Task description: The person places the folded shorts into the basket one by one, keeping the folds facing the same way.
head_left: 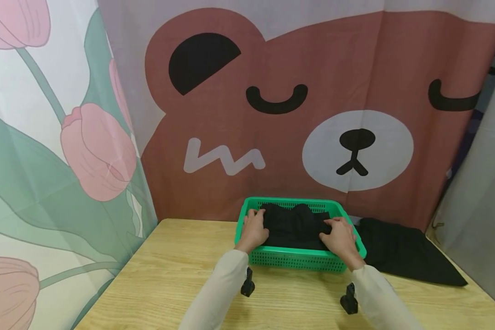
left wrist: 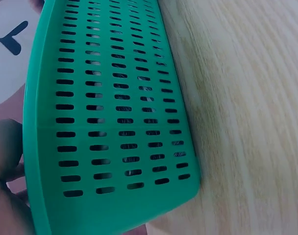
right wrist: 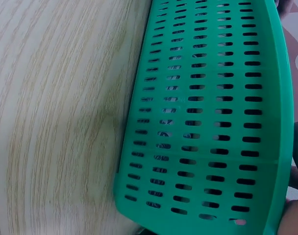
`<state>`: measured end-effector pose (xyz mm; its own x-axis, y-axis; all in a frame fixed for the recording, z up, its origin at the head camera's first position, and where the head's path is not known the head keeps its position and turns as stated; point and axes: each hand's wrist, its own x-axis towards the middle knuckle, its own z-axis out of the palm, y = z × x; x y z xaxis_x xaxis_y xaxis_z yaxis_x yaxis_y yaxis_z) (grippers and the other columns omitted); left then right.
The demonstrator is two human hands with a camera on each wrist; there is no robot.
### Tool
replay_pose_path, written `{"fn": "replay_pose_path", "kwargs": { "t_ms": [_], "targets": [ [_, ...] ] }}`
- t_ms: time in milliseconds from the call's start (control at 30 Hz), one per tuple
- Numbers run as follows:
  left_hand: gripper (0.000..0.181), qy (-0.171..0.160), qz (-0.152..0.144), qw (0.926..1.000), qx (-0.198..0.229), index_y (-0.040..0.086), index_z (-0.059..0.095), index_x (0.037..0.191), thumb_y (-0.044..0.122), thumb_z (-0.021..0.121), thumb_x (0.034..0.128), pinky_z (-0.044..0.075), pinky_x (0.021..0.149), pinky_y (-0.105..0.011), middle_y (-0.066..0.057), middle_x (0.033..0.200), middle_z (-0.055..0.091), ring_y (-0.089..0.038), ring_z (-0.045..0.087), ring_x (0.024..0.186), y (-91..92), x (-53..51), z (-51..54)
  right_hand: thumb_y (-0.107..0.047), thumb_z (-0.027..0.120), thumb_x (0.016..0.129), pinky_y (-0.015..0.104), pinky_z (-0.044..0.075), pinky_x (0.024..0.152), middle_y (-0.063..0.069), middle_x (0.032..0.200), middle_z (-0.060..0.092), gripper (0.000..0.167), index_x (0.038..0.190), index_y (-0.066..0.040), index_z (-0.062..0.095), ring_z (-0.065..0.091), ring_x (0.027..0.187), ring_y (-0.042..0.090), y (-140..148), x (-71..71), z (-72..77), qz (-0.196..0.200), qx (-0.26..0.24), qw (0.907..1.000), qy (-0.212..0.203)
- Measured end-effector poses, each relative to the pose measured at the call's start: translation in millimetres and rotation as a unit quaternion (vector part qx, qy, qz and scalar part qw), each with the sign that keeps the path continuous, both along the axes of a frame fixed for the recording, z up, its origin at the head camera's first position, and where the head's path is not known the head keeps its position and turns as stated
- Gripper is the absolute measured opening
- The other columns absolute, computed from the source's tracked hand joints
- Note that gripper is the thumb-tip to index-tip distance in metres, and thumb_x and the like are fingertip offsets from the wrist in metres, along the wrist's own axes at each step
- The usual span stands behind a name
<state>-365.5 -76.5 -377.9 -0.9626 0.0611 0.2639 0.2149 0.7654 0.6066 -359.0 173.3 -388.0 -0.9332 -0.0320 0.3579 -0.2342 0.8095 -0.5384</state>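
A black piece of folded cloth (head_left: pixel 294 227) lies rumpled in a green plastic basket (head_left: pixel 297 251). My left hand (head_left: pixel 254 229) reaches over the basket's left side and grips the cloth's left edge with bent fingers and thumb. At the opposite edge, my right hand (head_left: pixel 340 237) holds the cloth between thumb and fingers. In the left wrist view, part of the left hand (left wrist: pixel 7 166) shows beyond the basket's rim, its fingertips hidden. The right wrist view has only a sliver of the right hand (right wrist: pixel 297 196) past the perforated basket wall (right wrist: pixel 198 122).
Another black cloth (head_left: pixel 408 252) lies flat on the wooden table (head_left: pixel 181 266), right of the basket. Behind the table hangs a curtain (head_left: pixel 214 119) with a bear print. A tulip-patterned curtain (head_left: pixel 45 183) hangs at the left. Small black devices (head_left: pixel 349 300) sit under both wrists.
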Motion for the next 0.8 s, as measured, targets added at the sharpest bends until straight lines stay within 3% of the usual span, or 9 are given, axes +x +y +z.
{"fn": "replay_pose_path", "kwargs": {
  "t_ms": [200,400,800],
  "targets": [
    [0.058,0.011,0.002,0.9998,-0.017,0.006,0.043,0.145,0.011,0.065,0.0911,0.042,0.085,-0.046,-0.019,0.14,0.035,-0.037,0.04,0.114,0.5,2.0,1.8,-0.012,0.064,0.088,0.068,0.03,0.085,0.032,0.139,0.036,0.049,0.133,0.005,0.054,0.032,0.12,0.055,2.0,5.8,3.2,0.009,0.014,0.9998,0.007],
    [0.057,0.022,0.008,0.9995,-0.023,0.008,0.045,0.144,0.015,0.065,0.0915,0.042,0.083,-0.045,-0.019,0.14,0.035,-0.035,0.039,0.113,0.5,1.9,4.0,-0.012,0.065,0.088,0.057,0.035,0.074,0.03,0.133,0.046,0.046,0.131,0.001,0.057,0.043,0.113,0.052,4.4,10.0,9.1,0.024,0.036,0.9983,0.04],
    [0.051,0.075,-0.017,0.995,-0.063,0.004,0.05,0.139,0.018,0.064,0.0922,0.044,0.087,-0.044,-0.016,0.132,0.045,-0.031,0.043,0.11,10.0,6.7,16.0,-0.015,0.063,0.09,0.058,0.039,0.073,0.024,0.121,0.059,0.037,0.125,-0.001,0.063,0.055,0.104,0.045,17.2,19.2,26.5,0.047,0.059,0.9953,0.06]
  ]
}}
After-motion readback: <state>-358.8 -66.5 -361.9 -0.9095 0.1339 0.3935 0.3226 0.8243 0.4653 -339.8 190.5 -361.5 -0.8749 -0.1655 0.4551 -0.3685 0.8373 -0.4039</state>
